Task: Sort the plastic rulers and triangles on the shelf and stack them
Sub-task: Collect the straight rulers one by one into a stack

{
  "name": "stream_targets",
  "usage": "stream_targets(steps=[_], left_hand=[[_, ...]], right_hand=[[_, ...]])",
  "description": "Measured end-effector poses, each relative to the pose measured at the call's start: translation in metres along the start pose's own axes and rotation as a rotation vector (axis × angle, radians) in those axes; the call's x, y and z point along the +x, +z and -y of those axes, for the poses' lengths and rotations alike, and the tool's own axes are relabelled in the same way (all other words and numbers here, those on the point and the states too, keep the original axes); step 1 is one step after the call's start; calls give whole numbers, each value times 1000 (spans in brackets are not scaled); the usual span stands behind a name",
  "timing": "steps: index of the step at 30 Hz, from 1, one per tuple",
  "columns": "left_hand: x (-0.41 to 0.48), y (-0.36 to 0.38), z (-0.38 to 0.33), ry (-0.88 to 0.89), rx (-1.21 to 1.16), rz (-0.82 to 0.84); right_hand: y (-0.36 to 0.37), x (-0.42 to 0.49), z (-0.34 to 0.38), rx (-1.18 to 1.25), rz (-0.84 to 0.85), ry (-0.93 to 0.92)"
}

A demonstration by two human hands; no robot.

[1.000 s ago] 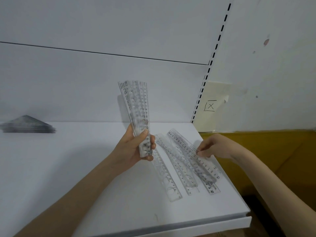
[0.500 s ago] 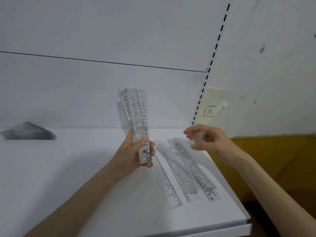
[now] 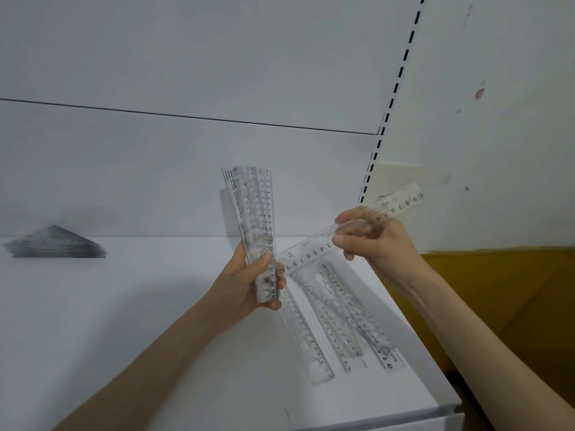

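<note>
My left hand (image 3: pixel 249 281) grips the lower end of an upright bundle of clear plastic rulers (image 3: pixel 253 209), fanned slightly at the top, above the white shelf (image 3: pixel 124 321). My right hand (image 3: pixel 373 241) pinches one clear ruler (image 3: pixel 314 251) near its middle, held in the air and slanted, its low end close to the bundle. Three clear rulers (image 3: pixel 339 318) lie side by side on the shelf below both hands. A stack of grey plastic triangles (image 3: pixel 54 242) sits at the far left of the shelf.
The shelf's front edge (image 3: pixel 373 418) and right corner are close below the loose rulers. A slotted upright rail (image 3: pixel 390 101) runs up the back panel. A yellow cardboard surface (image 3: pixel 497 293) lies right of the shelf.
My right hand has picked one ruler up off the shelf and carried it up and left toward the bundle. The left hand has held the bundle almost still.
</note>
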State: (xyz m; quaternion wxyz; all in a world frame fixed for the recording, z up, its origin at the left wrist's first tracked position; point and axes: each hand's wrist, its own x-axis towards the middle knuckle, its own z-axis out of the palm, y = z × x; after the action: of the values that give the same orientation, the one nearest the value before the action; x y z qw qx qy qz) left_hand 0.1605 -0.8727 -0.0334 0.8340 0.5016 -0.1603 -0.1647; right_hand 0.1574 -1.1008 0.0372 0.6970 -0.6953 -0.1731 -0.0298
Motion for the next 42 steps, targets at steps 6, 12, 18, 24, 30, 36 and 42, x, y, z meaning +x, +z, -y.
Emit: stream_targets(steps=[6, 12, 18, 24, 30, 36, 42], left_hand=[[-3, 7, -2, -72, 1, 76], [-1, 6, -1, -46, 43, 189], [-5, 4, -4, 10, 97, 205], [-7, 4, -4, -2, 96, 222], [-10, 3, -5, -63, 126, 207], [-6, 2, -2, -29, 89, 111], [1, -5, 1, 8, 50, 31]], right_hand=[[25, 13, 16, -156, 161, 136], [43, 32, 21, -546, 258, 139], [57, 34, 19, -670, 209, 71], [60, 37, 20, -787, 179, 9], [57, 40, 13, -945, 184, -42], [26, 29, 3, -913, 129, 16], [-15, -8, -34, -1153, 290, 395]])
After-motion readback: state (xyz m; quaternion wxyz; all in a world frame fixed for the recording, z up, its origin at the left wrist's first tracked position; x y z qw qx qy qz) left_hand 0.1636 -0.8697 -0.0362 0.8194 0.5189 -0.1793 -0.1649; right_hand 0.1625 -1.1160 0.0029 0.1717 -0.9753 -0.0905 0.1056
